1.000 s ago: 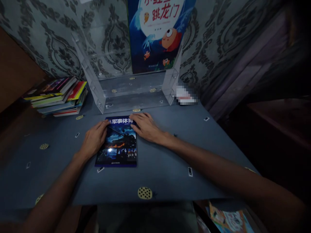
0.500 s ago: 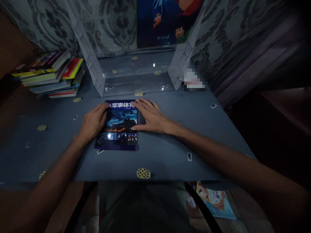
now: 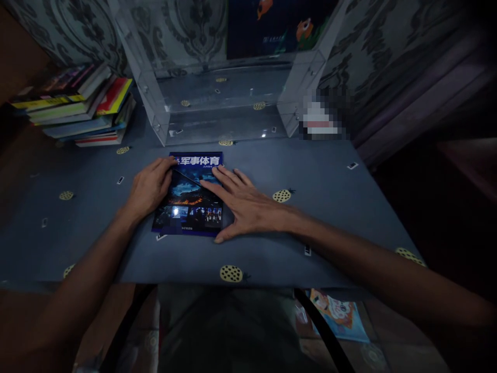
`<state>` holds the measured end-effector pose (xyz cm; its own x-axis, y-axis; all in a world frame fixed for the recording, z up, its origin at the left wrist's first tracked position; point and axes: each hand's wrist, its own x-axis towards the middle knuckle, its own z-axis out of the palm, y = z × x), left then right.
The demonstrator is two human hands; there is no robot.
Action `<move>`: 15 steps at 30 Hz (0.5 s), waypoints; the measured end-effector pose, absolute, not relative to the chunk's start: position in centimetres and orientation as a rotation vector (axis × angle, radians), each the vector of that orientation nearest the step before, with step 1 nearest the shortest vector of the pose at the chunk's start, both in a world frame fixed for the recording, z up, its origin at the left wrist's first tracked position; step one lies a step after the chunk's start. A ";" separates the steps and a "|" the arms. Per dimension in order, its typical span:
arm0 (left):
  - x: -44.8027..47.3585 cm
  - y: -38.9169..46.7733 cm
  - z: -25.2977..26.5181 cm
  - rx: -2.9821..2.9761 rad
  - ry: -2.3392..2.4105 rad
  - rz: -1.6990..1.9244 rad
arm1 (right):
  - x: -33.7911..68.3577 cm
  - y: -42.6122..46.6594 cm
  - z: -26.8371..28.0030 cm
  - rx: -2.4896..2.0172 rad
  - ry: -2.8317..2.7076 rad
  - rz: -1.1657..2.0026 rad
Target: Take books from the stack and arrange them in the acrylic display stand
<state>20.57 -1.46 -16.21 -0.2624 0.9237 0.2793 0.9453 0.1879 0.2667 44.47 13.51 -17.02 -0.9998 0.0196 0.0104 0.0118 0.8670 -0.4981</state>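
Note:
A thin book [image 3: 186, 192] with a dark blue cover, white Chinese lettering along its top and a fiery battle picture lies flat on the desk, its title edge away from me. At its upper left edge, my left hand [image 3: 149, 187] has its fingers bent together and gripping the edge, fingertips on the cover's corner. My right hand [image 3: 244, 202] is spread open over the right side, fingers on the cover and thumb out near the lower right corner. Part of the cover is hidden under the right fingers.
A stack of books [image 3: 77, 106] stands at the back left. Behind the book is a clear acrylic shelf [image 3: 161, 116] holding a dark picture book [image 3: 272, 36]. A blurred-out object [image 3: 322, 119] sits right of it. The desk [image 3: 272, 259] has a patterned blue-grey cover.
My right hand has slid toward me and its fingers reach further over the cover, with the thumb lower down. The left hand stays at the left edge. The view has shifted slightly.

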 end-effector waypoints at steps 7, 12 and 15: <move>20.7 -1.5 -16.1 -1.867 -2.382 -0.589 | 44.4 13.5 -17.2 -0.005 -3.037 0.826; 20.8 -1.5 -16.2 -1.876 -2.375 -0.622 | 44.5 13.5 -16.5 -0.037 -3.047 0.875; 20.8 -1.5 -16.4 -1.864 -2.383 -0.640 | 44.5 13.7 -15.9 -0.077 -3.028 0.934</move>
<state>20.79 -1.49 -16.37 -0.2725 0.9184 0.2869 0.9385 0.1881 0.2894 44.48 13.65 -15.91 -0.9984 0.0382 -0.0409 0.0547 0.8252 -0.5622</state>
